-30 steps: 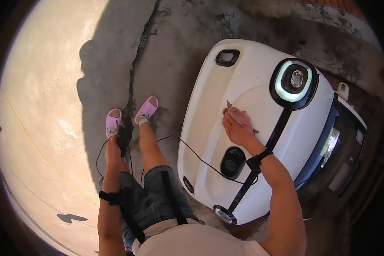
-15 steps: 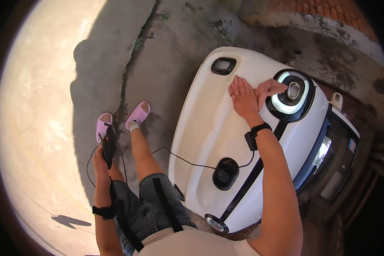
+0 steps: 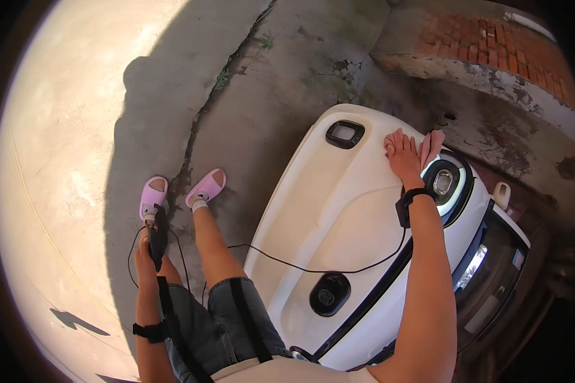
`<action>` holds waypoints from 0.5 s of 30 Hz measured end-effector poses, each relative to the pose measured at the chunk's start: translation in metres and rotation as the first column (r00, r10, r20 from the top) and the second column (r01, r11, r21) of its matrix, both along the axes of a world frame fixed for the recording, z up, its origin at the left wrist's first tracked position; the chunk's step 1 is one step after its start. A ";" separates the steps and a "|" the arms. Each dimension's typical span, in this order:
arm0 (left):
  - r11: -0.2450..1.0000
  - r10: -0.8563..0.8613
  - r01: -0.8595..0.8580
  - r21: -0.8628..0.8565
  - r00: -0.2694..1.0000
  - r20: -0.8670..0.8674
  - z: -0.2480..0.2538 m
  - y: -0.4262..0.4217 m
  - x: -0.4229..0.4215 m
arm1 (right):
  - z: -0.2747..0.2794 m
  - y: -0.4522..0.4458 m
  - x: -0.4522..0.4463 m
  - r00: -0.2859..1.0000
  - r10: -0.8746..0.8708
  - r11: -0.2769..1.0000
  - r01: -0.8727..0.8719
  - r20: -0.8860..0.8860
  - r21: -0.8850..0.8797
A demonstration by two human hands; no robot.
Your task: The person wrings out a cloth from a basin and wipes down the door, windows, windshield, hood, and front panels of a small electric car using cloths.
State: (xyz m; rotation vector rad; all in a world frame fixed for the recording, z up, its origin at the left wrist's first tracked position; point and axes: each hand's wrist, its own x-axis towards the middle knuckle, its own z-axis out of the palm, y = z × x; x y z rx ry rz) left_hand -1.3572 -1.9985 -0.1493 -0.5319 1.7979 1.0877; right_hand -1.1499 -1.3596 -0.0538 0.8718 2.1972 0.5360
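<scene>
My right hand [image 3: 403, 157] lies on a pink cloth [image 3: 432, 148] against the front of a white car [image 3: 338, 210], beside the lit round headlight [image 3: 442, 183]. The cloth shows on both sides of the fingers, which point away from me. A black band with a small box is on that wrist, and a thin black cable runs from it. Low at my left side, my left hand [image 3: 145, 258] is wrapped round a dark, flat object [image 3: 158, 239]. The black oval badge [image 3: 329, 293] is on the car nearer my body.
Pink slippers [image 3: 206, 187] are on my feet on the concrete ground [image 3: 249, 147]. A long crack runs through the ground ahead. A brick wall [image 3: 492, 51] with a pale ledge stands at the upper right. The car's windshield [image 3: 492, 287] is at the right.
My right hand and the cloth have moved across the car's front, away from the badge and past the headlight to its far side. My left hand still holds the dark object.
</scene>
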 end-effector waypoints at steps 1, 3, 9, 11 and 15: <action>1.000 0.028 -0.028 -0.004 0.999 0.031 0.000 -0.002 0.002 | -0.019 0.008 -0.002 0.999 -0.054 0.997 0.054 -0.003 0.063; 0.995 -0.075 0.071 -0.073 0.995 -0.067 -0.019 -0.009 0.019 | -0.051 -0.005 -0.005 0.997 -0.015 0.997 0.021 -0.073 0.080; 0.997 0.063 -0.060 0.043 0.995 -0.083 -0.014 0.036 0.026 | -0.137 -0.122 0.043 0.822 -0.198 0.811 -0.170 -0.535 -0.560; 0.997 -0.049 0.054 0.062 0.995 -0.089 -0.001 0.038 0.017 | -0.120 -0.185 0.031 0.422 -0.870 0.302 0.046 -0.256 -0.952; 0.989 -0.142 0.134 -0.065 0.981 -0.134 0.016 0.028 0.001 | -0.103 -0.266 0.050 0.896 -0.440 0.428 0.268 0.060 -0.863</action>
